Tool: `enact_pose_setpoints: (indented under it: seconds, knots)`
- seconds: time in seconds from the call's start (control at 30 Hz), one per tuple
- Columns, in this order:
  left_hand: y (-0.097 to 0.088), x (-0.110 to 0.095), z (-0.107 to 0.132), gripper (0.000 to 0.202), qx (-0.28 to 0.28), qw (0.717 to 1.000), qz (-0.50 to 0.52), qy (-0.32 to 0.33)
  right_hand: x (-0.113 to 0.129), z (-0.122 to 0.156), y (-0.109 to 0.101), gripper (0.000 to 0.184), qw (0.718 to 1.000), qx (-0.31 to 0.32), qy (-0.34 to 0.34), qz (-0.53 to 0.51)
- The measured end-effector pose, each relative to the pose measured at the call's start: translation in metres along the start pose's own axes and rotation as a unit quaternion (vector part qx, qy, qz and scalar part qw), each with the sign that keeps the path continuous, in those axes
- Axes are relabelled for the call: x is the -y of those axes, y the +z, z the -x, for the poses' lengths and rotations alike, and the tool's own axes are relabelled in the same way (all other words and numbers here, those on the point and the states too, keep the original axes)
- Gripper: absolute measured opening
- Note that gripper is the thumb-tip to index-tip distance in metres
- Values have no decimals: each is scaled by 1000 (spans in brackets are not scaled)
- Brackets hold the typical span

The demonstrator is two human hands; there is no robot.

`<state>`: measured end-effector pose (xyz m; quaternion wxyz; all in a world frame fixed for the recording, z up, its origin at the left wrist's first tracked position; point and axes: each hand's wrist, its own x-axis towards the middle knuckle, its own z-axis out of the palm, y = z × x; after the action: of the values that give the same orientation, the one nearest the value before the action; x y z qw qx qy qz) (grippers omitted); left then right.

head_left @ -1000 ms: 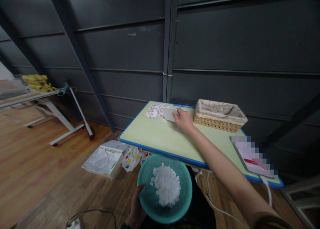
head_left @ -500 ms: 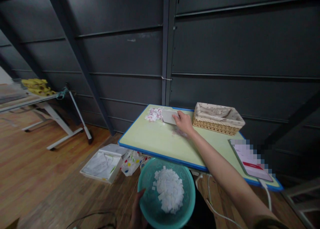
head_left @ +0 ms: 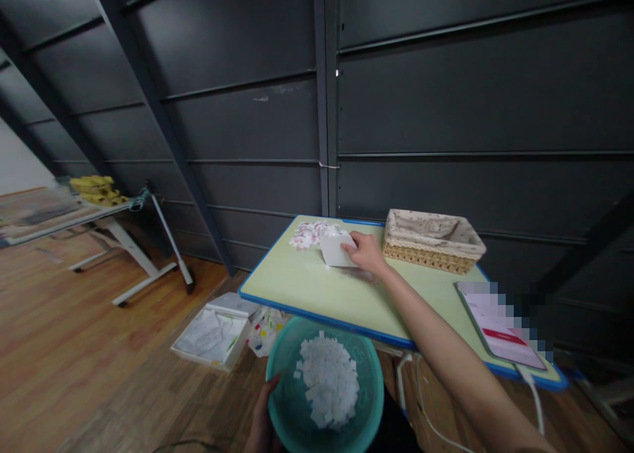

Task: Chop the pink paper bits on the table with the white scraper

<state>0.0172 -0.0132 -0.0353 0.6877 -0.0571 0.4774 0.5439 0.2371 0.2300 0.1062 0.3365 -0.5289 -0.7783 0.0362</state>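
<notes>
Nearer the near edge of the tabletop (head_left: 292, 288) than half a second ago, the white card (head_left: 335, 251) is pinched between the thumb and fingers of the right hand (head_left: 365, 251). It stands just beside the pinkish-white scraps (head_left: 312, 234), by the far left corner. Below the near edge, the left hand (head_left: 261, 407) holds the teal basin (head_left: 372, 400) of white pieces (head_left: 329, 382), thumb over its left rim, fingers hidden.

Holds a card (head_left: 335, 250) over the table (head_left: 297, 282) in the right hand (head_left: 367, 253); grips a bowl (head_left: 370, 387) of white pieces (head_left: 329, 382) at the table's near edge with the left hand (head_left: 261, 410).
</notes>
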Motion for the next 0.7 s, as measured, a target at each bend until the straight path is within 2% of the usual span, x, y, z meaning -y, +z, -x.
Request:
enact_pose_setpoints:
  seconds: [0.13, 0.27, 0.33, 0.5, 0.7]
  knots:
    - [10, -16, 6, 43, 11, 997, -36, 69, 1, 0, -5, 17, 996, 24, -27, -78]
    - [7, -27, 6, 24, 2, 992, -44, 116, 1, 0, -4, 21, 977, 67, -41, -199]
    - [3, -31, 5, 17, 6, 991, -50, 124, -1, 0, -3, 24, 963, 75, -21, -257]
    - [2, -38, 12, 11, -6, 987, -66, 148, -9, -1, -6, 26, 911, 104, 93, -388]
    - [9, -44, 19, 14, 0, 988, -71, 139, -4, 2, 0, 27, 888, 163, 137, -407]
